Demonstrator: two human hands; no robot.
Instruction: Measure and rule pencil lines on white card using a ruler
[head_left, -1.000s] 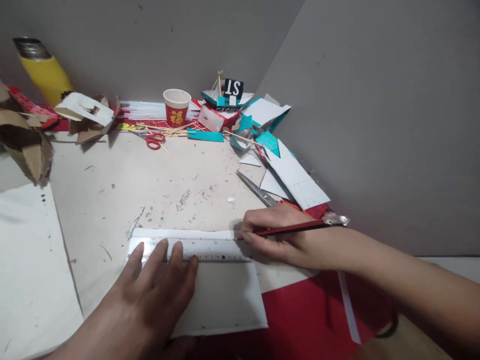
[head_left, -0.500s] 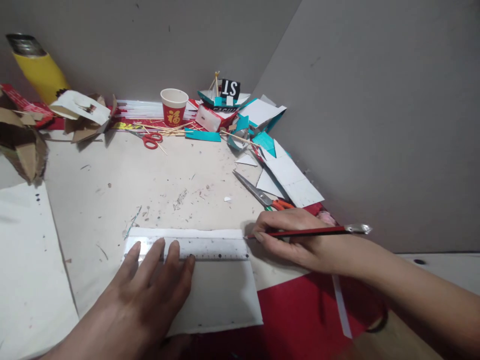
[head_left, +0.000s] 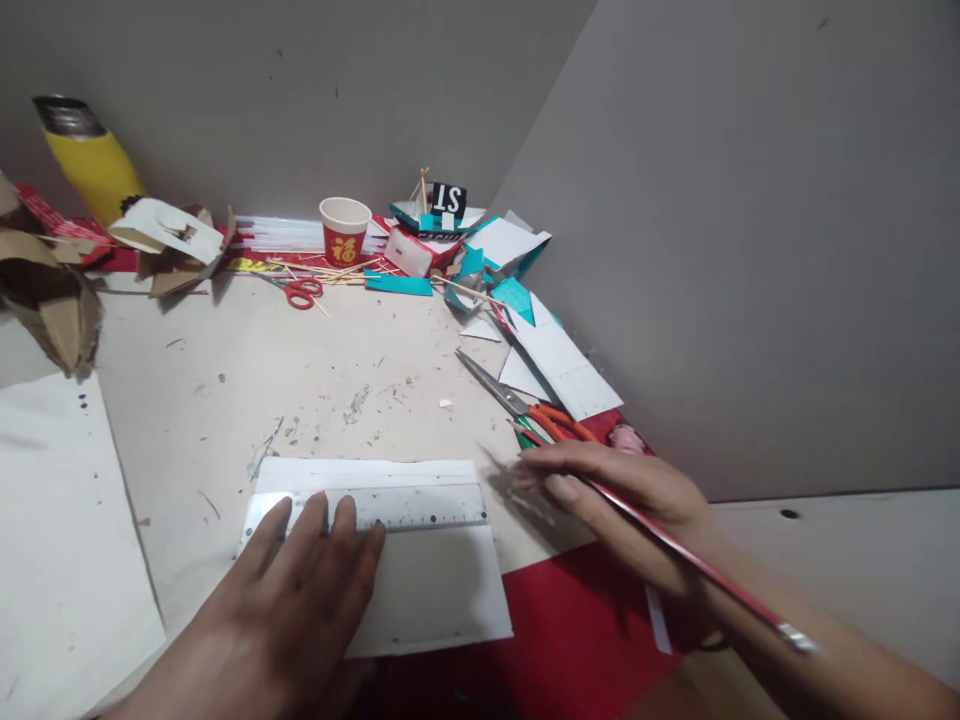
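A clear ruler [head_left: 435, 507] lies across a white sheet [head_left: 442, 590], a little below the sheet's top edge. A thin line shows on the sheet above the ruler. My left hand [head_left: 300, 590] lies on the ruler's left half with its fingers spread, pressing it against the sheet. My right hand [head_left: 630, 510] is to the right of the sheet, closed around a red pencil [head_left: 697, 565]. The pencil's tip points up and left, off the sheet, near the orange-handled scissors [head_left: 517, 400].
Red-handled scissors [head_left: 301, 293], a paper cup [head_left: 345, 235], thin sticks and a small boat model [head_left: 435, 215] stand or lie at the back. A yellow bottle [head_left: 94, 165] and cardboard pieces [head_left: 52, 300] are at left. Another white sheet [head_left: 67, 540] lies at left; red material [head_left: 577, 620] at lower right.
My right hand has lifted the pencil away from the ruler's right end and tilted it. The ruler sits slightly lower on the sheet, under my left hand. The view has shifted a little.
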